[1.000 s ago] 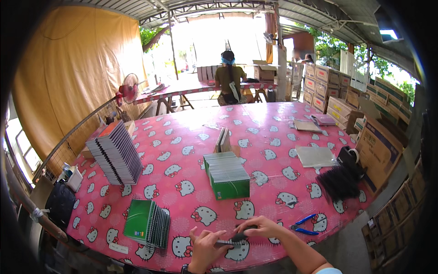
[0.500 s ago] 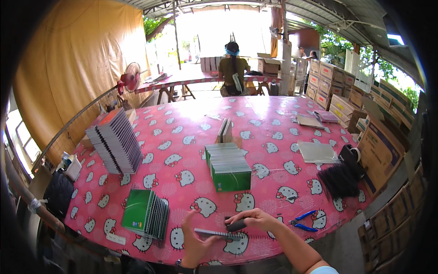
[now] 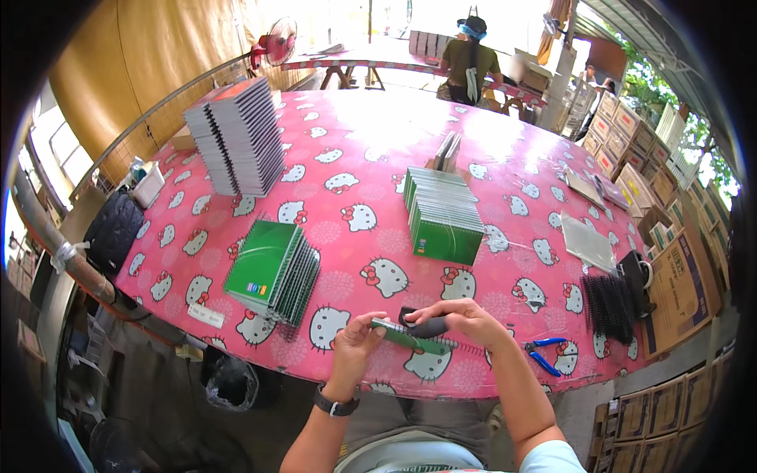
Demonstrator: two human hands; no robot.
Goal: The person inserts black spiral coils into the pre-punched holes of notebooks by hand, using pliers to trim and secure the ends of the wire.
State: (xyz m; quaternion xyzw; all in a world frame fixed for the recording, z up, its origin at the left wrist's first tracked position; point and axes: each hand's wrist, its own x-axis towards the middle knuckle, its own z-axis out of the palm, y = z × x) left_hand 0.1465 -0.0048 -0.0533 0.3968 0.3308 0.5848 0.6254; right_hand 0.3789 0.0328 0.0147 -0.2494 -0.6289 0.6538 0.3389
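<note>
A small green notebook is held by its left end, near the table's front edge, between the thumb and fingers of my left hand. My right hand is closed round a dark grey, rounded handheld tool, which lies along the notebook's upper edge; its exact kind is unclear. A thin dark spiral coil runs out from the notebook's right end, beneath my right hand. Left of my hands stands a stack of green spiral notebooks. Beyond them is a row of green-covered notebooks.
Blue-handled cutters lie right of my right hand, with a pile of black coils beyond. A tall notebook stack stands at the far left of the pink table. Another person sits at a farther table.
The view has tilted down and shifted left. The notebook has turned to show its green cover, and my left fingers have closed on its end. The tool stays in my right hand.
</note>
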